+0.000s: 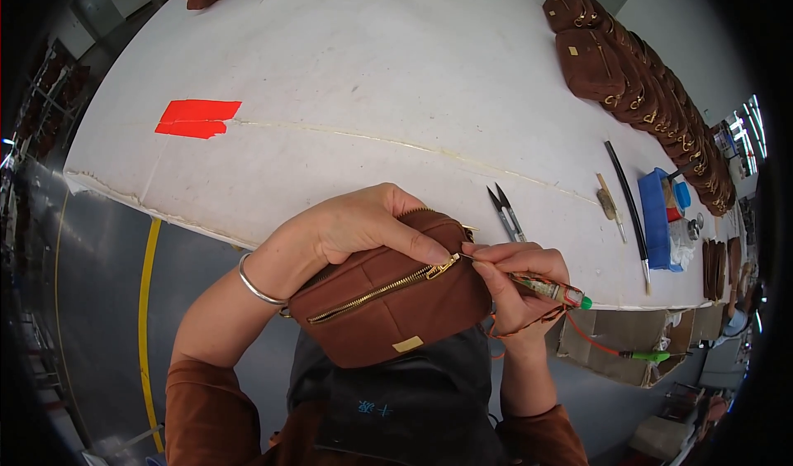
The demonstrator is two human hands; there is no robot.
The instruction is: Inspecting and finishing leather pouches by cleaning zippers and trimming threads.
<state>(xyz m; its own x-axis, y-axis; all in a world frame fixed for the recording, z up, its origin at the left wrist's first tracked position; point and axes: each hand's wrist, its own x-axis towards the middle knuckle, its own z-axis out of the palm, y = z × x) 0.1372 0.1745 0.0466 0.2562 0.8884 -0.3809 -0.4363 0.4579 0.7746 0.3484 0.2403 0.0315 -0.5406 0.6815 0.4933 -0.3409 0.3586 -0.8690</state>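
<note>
A small brown bag (363,338) with a brass-coloured zipper is held above my lap, close to the near table edge. My left hand (359,222) grips it from the far side, the thumb lying by the gold zipper pull (443,268). Pinched in my right hand (529,272) is a slim pen-like tool (549,291) with a patterned handle and a green end. Its thin tip meets the bag near the zipper's right end; my fingers partly hide that spot. An orange cord runs by the right wrist.
On the white table (372,61) lie red tape (198,119), dark pointed snips (505,214), a small brush (610,202) and a long black-handled brush (629,206). A blue bin (654,218) and rows of brown bags (591,61) line the right. A cardboard box (603,354) sits below the edge.
</note>
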